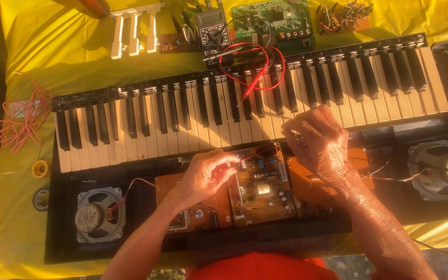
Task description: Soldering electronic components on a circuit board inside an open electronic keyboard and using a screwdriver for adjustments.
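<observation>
I'm looking straight down into an opened electronic keyboard [255, 98] on a yellow cloth [37, 62]; its keys run from 9 o'clock to 3 o'clock across the view, rising slightly toward the right.

My left hand [206, 173] sits over the central brown circuit board [260, 186], thumb and forefinger pinched narrow on what looks like a thin red wire [252, 154]. That wire runs off toward 2 o'clock from the pinch, along the board's top edge, just below the white keys.

My right hand [317, 142] is at 3 o'clock from the left, close by, fingers curled toward 9 o'clock with something small and shiny at the fingertips; I cannot tell what it is, nor whether it is truly gripped.

So the wire's free length lies between the 2 hands, and the left is the nearer one, already on it.

A speaker [99, 215] sits at 8 o'clock in the case, a second speaker [439, 168] at 3 o'clock. At 12 o'clock, beyond the keys, a multimeter [212, 28] rests with red probe leads [255, 65] draped over the keys.
</observation>
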